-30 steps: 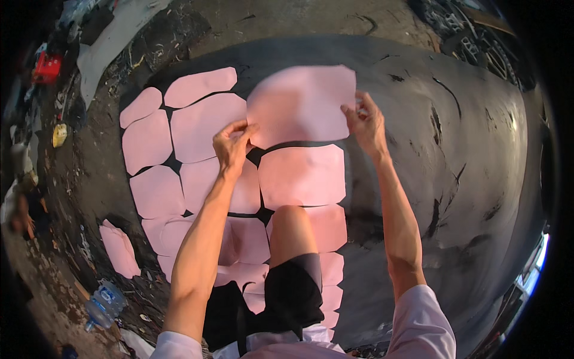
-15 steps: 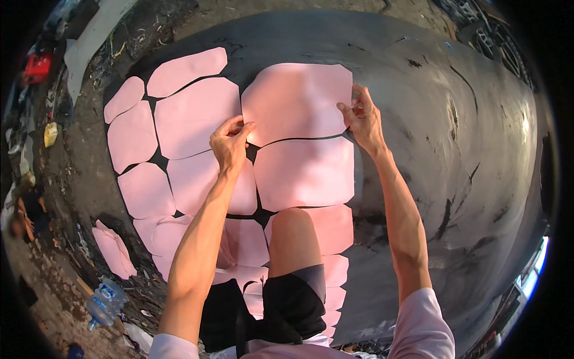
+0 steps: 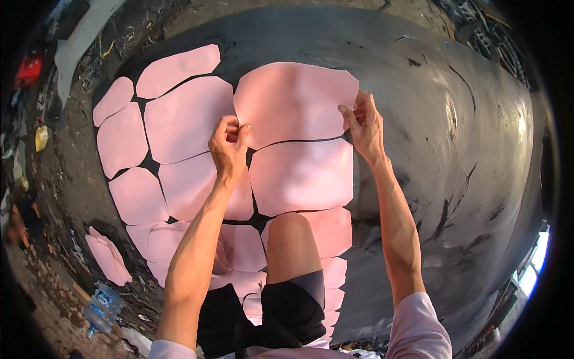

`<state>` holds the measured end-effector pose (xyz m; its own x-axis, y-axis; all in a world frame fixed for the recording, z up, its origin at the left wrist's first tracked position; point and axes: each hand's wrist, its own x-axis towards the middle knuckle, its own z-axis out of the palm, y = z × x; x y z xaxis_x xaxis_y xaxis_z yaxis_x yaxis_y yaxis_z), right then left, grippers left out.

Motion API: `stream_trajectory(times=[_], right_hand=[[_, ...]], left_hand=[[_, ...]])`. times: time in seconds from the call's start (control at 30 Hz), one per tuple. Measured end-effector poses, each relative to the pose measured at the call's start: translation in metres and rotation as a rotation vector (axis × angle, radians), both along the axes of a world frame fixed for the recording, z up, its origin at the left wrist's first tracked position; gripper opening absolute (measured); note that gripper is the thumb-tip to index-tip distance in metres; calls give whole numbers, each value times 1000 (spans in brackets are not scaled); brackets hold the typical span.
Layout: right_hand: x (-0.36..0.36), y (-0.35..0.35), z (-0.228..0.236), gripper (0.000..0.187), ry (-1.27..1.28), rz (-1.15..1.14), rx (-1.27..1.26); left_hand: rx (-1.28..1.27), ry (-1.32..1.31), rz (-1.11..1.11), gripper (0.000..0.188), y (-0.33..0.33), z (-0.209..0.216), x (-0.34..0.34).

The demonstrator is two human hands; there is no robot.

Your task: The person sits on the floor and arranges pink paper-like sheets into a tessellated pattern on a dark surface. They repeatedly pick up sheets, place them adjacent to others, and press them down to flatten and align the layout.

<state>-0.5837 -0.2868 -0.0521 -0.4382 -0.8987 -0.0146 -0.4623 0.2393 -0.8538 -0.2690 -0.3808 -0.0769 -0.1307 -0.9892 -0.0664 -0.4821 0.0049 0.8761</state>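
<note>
Between my hands is a pink sheet piece (image 3: 296, 102) with clipped corners, its far edge bowed up a little. My left hand (image 3: 229, 149) pinches its near left corner. At its right edge, my right hand (image 3: 366, 125) grips it between thumb and fingers. Just below lies another pink panel (image 3: 302, 175), flat on a large dark curved surface (image 3: 430, 167). To the left, more pink panels (image 3: 188, 113) lie in rows with narrow dark gaps between them. My bare knee (image 3: 293, 245) rests over the nearer panels.
A small stack of pink pieces (image 3: 109, 256) lies at the left edge. Beside it on the littered ground is a clear plastic bottle (image 3: 103, 308). Farther off are a yellow object (image 3: 42, 138) and a red object (image 3: 28, 70). Dark parts (image 3: 493, 45) sit at the far right.
The held pink sheet has bowed, its right corners lifting slightly and shifting right. Both hands keep their grip. The whole view has shifted a little.
</note>
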Motion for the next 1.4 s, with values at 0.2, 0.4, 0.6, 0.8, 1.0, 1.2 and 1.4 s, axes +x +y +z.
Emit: stream_trajectory(times=[0.2,0.4,0.6,0.8,1.0,1.2,1.4], right_hand=[[-1,-12,2,33,27,-26,115],[7,-7,-14,34,111,-104,21],[-3,-26,-12,38,79,-151,227],[-4,-27,5,37,76,-161,281],[11,-19,16,36,-69,-67,464],[-10,-29,49,38,-556,73,327],[-20,-5,10,37,-56,50,353]], left_hand=[[84,-110,43,23,-6,6,-5],[42,-247,11,21,-8,7,-12],[182,-302,52,29,-15,15,-19],[-90,-415,-93,49,-10,12,-13],[-390,-558,-420,77,-8,-19,-38],[-350,-581,-440,75,-11,-24,-41],[-381,-586,-479,76,-11,-22,-42]])
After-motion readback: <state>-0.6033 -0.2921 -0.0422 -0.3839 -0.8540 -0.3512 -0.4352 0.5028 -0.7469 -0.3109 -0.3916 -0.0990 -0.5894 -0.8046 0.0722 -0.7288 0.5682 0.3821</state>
